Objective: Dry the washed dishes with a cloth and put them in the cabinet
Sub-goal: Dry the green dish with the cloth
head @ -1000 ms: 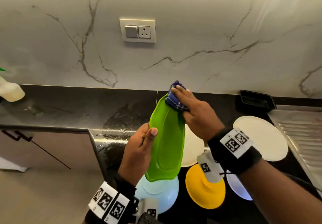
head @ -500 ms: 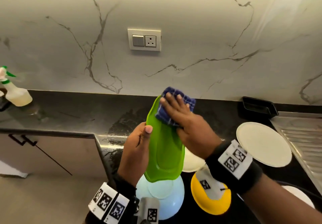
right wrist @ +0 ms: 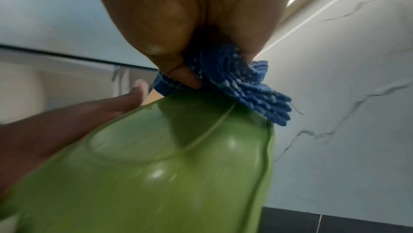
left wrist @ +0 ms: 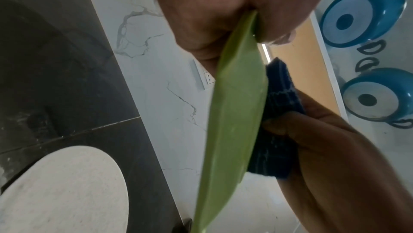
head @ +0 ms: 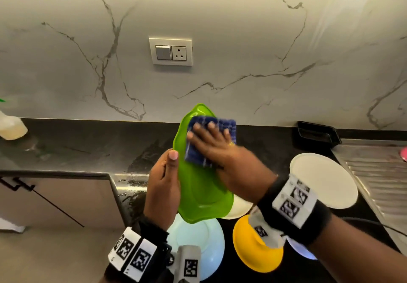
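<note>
green plate (head: 201, 185): held up on edge above the counter, over the dishes still lying there; concave face toward the right hand; sheen and small bright specks on it in the right wrist view, maybe water
cloth (head: 209, 141): blue checked, folded to a pad, pressed on the upper part of the plate's face, part of it overhanging the right rim
right hand (head: 222, 161): flat on the cloth, fingers straight and spread, pressing it to the plate; thumb tucks a fold in the right wrist view
left hand (head: 163, 192): grips the plate's left rim, thumb on the front, fingers behind; firm pinch, closed round the edge
step: wiping the plate's face, judged mid-wipe
do it well: keep the left pinch firm so the plate doesn't swivel under pressure; sweep the pad top to bottom, then the rim, then flip for the back; refold if the cloth gets soaked
risk: wet plastic could slip from the one-edge grip
pale blue plate (head: 198, 245): directly under the green one, on the counter
yellow bowl (head: 255, 249): upside down, beside it
white plates (head: 323, 181): to the right, near the sink drainboard (head: 374, 172)
cabinet: target one not identifiable here
</note>
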`<state>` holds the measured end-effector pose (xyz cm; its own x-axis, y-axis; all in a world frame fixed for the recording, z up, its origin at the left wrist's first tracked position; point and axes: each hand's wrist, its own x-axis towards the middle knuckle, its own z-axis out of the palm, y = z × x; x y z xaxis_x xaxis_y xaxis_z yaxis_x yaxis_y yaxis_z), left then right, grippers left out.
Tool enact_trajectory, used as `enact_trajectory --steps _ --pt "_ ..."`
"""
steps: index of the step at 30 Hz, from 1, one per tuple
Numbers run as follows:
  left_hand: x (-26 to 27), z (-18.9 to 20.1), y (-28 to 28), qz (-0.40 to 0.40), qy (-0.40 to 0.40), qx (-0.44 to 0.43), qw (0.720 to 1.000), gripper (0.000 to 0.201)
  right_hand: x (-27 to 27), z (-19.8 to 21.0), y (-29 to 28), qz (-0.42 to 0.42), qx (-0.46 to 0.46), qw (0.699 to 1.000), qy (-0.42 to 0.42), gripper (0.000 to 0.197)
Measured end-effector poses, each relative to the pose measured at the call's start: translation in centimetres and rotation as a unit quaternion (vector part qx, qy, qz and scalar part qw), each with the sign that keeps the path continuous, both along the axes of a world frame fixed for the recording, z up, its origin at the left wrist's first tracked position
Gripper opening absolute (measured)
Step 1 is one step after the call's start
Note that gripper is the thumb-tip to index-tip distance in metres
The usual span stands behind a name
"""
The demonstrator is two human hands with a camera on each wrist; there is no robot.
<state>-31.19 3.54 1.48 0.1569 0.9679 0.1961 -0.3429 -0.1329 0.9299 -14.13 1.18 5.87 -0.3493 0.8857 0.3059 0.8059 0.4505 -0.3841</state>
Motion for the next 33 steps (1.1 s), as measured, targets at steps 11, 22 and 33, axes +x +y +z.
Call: enact_trajectory --steps 11,22,33 --pt "3.6 0.8 0.2 -0.008 -0.086 -0.110 0.990 0.037 2.4 1.2 1.2 0.005 -0.009 0.999 -0.038 0.071" --pt "4.7 1.0 -0.5 -0.044 -0.091 -0.156 0.983 0.068 5.0 -2.6 -2.1 0.124 0.031 0.977 -0.169 0.074" --pt "6.7 1.6 -1.9 -0.062 -0.096 -0.150 0.982 0.062 6.1 -0.3 -1.2 0.095 -0.029 0.988 -0.116 0.069"
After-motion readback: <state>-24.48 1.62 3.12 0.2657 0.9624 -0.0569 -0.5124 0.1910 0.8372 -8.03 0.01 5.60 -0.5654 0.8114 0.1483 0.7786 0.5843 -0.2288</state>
